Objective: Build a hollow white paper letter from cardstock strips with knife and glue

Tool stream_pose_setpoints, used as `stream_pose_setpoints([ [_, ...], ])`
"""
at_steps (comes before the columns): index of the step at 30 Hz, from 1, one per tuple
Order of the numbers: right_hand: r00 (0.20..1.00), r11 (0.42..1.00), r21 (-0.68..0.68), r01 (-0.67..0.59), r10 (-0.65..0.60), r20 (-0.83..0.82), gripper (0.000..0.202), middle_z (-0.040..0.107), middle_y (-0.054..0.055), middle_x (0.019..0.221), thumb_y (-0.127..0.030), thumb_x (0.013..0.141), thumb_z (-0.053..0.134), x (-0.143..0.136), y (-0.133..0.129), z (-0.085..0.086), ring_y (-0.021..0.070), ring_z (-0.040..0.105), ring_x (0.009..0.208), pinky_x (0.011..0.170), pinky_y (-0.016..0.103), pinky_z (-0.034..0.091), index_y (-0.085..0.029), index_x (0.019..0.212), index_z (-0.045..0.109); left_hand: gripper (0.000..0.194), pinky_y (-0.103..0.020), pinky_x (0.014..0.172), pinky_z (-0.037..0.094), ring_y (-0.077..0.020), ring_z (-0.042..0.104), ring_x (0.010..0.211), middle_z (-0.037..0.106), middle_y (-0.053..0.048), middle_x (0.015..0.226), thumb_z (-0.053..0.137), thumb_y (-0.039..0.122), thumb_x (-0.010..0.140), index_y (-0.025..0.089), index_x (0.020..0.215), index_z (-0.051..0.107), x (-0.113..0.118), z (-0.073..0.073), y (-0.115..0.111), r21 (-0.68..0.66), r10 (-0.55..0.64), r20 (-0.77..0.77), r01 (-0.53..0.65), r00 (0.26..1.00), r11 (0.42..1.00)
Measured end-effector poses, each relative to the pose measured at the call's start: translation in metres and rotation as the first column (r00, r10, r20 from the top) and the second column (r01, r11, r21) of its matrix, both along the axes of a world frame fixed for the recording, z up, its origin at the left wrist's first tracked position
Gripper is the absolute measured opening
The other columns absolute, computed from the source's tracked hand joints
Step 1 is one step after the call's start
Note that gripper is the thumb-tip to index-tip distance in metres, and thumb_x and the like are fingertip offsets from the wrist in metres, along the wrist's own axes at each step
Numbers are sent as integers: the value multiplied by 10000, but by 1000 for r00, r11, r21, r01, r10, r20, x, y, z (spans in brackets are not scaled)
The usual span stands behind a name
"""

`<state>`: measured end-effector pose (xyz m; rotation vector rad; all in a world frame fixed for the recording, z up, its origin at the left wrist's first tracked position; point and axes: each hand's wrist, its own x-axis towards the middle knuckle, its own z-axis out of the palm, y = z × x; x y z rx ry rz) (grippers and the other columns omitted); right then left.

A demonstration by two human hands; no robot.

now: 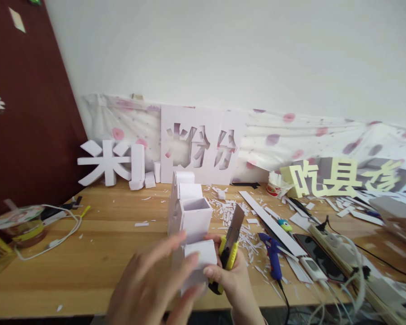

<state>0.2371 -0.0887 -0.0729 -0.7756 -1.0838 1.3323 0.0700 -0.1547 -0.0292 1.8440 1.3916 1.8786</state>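
A white foam-board letter [196,223] with open box-like sections stands on the wooden table [104,271] in front of me. My left hand [155,275] is spread at its near left side and blurred by motion. Its fingertips overlap the nearest white section, and I cannot tell whether they touch it. In my right hand [235,275] is a yellow and black utility knife [229,256], its broad blade out and pointing up and away. The right thumb and fingers also rest against the near right corner of the letter.
A blue glue gun [273,257] lies to the right, beside white strips [270,221], a phone [320,257] and a power strip [338,248]. Foam scraps [226,212] litter the middle. White and yellow characters [341,176] and a cut-out board [203,117] line the back. A tape roll [20,225] sits left.
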Motion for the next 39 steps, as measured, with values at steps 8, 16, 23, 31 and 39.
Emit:
stream_pose_setpoints([
  [8,1000,1000,10,18,-18,6,655,570,-42,637,-538,454,1006,3,0,5,159,530,619,566,270,426,-219,976,773,391,-339,897,604,-267,751,1045,804,-40,1151,818,328,831,399,1210,751,-13,-18,36,-34,-143,-76,141,987,989],
  [16,999,1000,-4,30,-30,29,661,587,-33,671,-537,443,1009,4,-3,9,151,501,620,565,266,402,-216,970,772,262,-237,844,597,-191,770,948,818,6,1037,827,350,837,380,1087,756,-4,-16,35,-11,-175,-55,175,983,985],
  [23,997,998,-16,60,-59,48,621,651,-2,757,-514,523,998,9,-11,12,157,545,668,593,261,428,-222,1022,773,262,-196,847,584,-162,778,941,824,16,1031,793,378,873,358,1125,722,-1,-15,39,63,-160,-142,170,977,983],
  [31,995,999,12,45,-46,89,569,654,3,728,-489,539,991,17,-6,2,163,546,636,558,258,451,-240,1011,793,348,-223,885,579,-179,773,988,815,14,1091,844,329,828,371,1141,696,5,-30,38,5,-181,-20,181,983,983],
  [39,998,1000,15,18,-19,66,566,675,-5,730,-470,591,978,15,-7,2,158,584,652,594,248,489,-252,1080,794,262,-155,893,559,-117,750,965,810,11,1062,729,416,929,278,1142,665,5,-25,37,144,-79,-173,105,982,984],
])
